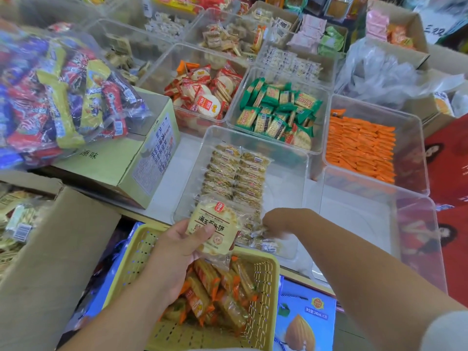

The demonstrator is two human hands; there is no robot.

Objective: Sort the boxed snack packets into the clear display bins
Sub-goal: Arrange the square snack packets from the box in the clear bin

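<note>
My left hand (177,247) grips one pale packet (212,224), thumb across its printed face and fingers curled beneath. The packet is held above the far rim of a yellow basket (263,287), and its far end overlaps the near wall of the front clear bin (298,198).

My right hand (273,221) reaches into that bin from the right with the wrist bent down. Its fingers are buried among loose packets at the near end, so I cannot tell whether they are spread or pinching.

Two rows (235,173) of like packets lie in the bin, running away from me. The basket holds orange packets (215,287).

The bin stands on a white desk (167,198). Behind it are bins of green packets (278,110), orange sticks (359,148) and red-and-white rounds (202,97). A bag of mixed snacks (50,97) lies on a carton (141,160) to the left.

The held packet lies face up. Its long axis points away from me, slanted slightly left at the far end.
</note>
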